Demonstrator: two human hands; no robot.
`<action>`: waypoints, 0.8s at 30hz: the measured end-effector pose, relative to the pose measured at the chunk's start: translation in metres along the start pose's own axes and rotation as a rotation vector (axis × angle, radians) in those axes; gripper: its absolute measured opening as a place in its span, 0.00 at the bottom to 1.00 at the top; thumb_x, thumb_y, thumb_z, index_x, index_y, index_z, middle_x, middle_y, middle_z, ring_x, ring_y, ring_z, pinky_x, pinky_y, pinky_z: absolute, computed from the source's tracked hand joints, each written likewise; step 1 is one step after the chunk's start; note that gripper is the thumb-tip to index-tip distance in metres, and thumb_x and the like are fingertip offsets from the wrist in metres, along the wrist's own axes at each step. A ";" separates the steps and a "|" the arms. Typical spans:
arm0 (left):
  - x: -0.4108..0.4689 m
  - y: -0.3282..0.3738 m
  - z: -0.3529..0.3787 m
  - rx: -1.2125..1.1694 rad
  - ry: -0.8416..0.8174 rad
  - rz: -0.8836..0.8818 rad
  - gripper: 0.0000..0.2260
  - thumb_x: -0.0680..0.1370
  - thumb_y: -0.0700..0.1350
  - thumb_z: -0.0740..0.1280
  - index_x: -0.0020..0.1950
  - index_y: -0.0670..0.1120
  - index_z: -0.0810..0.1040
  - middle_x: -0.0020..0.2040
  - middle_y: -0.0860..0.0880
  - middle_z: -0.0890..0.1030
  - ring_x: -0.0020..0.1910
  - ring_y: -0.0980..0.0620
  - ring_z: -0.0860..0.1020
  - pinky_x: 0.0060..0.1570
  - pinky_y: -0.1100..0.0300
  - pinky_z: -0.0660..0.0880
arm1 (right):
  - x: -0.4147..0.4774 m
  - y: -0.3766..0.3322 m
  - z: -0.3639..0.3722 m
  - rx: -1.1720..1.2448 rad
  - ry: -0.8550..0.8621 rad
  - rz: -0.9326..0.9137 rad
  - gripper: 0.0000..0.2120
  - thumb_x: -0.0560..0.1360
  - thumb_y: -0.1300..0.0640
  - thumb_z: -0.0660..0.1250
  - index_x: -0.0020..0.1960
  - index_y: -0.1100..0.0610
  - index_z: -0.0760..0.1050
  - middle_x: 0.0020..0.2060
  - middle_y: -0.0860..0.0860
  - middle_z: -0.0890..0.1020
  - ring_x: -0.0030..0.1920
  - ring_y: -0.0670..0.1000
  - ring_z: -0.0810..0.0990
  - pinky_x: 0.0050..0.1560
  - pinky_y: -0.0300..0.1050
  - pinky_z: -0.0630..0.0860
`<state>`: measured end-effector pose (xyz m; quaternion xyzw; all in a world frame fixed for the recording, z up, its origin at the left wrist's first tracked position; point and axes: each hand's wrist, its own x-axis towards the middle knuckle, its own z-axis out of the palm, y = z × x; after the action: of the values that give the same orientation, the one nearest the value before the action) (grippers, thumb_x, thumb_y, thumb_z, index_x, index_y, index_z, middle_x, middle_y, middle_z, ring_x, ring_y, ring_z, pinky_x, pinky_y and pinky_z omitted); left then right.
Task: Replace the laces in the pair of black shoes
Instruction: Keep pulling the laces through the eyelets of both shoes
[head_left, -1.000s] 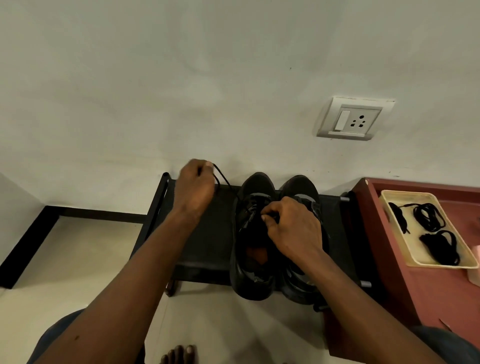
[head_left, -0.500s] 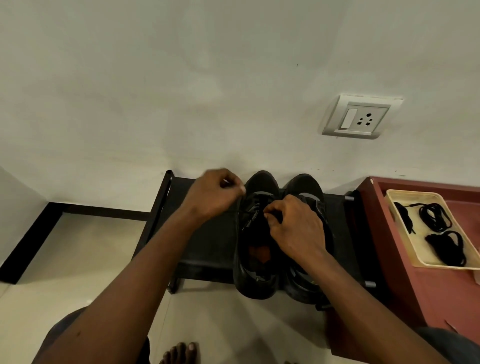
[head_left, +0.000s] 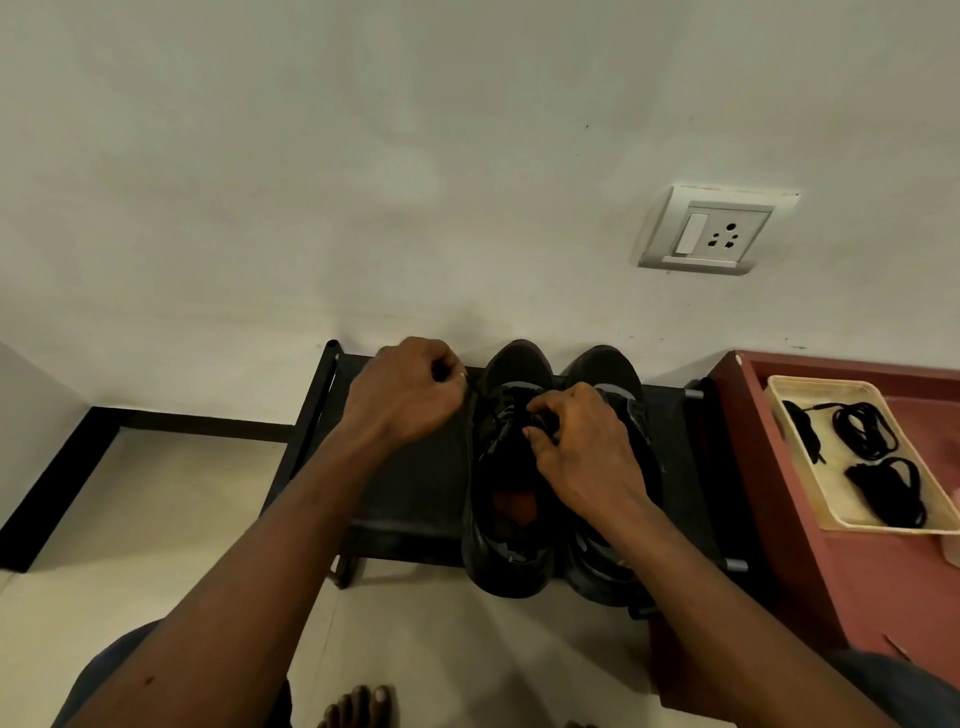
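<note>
**Two hands are working one lace, and a snag may be waiting**

Both black shoes are sitting side by side on a low black rack (head_left: 415, 493) against the wall, toes pointing at the wall and heels hanging over the front edge. The left hand (head_left: 410, 389) is hovering just beside the toe end of the left-side shoe (head_left: 511, 571). Its fingers are curled and pinching a thin black lace (head_left: 471, 391) that is running toward the eyelets. The right hand (head_left: 587, 452) is lying over the throat of that same shoe with its fingertips curled into the lacing. What exactly they are pinching is lost in the dark. The right-side shoe (head_left: 605, 364) is lying partly under that wrist.

Several things are looking risky. The left hand is pulling off to the side, so the lace is likely to bind at an eyelet, and a hard tug could drag the shoe along the rack. With the heels overhanging, such a tug could tip the shoe off the front. Black lace on black shoe in dim light is making a missed or crossed eyelet easy. Spare laces (head_left: 862, 423) are waiting in a cream tray (head_left: 779, 384) on the reddish table (head_left: 737, 395), well apart to the right, and could be getting mixed up with a pulled-out one.

No brand, label or lettering is showing legibly. The wall socket (head_left: 717, 231) is showing only a switch and pin holes, and the shoes are showing no readable logo.
</note>
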<state>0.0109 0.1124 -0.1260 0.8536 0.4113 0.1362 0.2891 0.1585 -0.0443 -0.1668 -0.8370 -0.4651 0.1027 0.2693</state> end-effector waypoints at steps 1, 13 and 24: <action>0.001 -0.003 -0.003 -0.024 0.030 -0.005 0.05 0.78 0.50 0.68 0.45 0.55 0.83 0.43 0.58 0.84 0.46 0.54 0.82 0.50 0.52 0.80 | 0.000 0.000 0.000 0.000 -0.010 0.007 0.15 0.80 0.49 0.71 0.66 0.50 0.77 0.55 0.46 0.71 0.52 0.47 0.75 0.53 0.39 0.73; 0.002 -0.010 -0.014 -0.837 -0.008 -0.274 0.19 0.77 0.39 0.56 0.48 0.47 0.88 0.42 0.51 0.85 0.36 0.55 0.73 0.27 0.66 0.67 | 0.001 -0.004 -0.004 -0.046 -0.012 0.015 0.14 0.79 0.47 0.72 0.63 0.47 0.80 0.55 0.45 0.78 0.53 0.46 0.78 0.55 0.45 0.78; -0.007 0.021 0.015 -1.569 -0.289 -0.429 0.26 0.83 0.58 0.56 0.66 0.40 0.81 0.54 0.42 0.85 0.43 0.51 0.79 0.44 0.57 0.72 | 0.002 -0.025 -0.006 0.581 -0.113 0.029 0.10 0.77 0.50 0.76 0.57 0.47 0.82 0.48 0.41 0.86 0.50 0.40 0.84 0.51 0.37 0.81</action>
<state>0.0266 0.0911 -0.1254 0.3156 0.3096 0.2146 0.8709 0.1445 -0.0340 -0.1477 -0.7244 -0.4187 0.2817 0.4696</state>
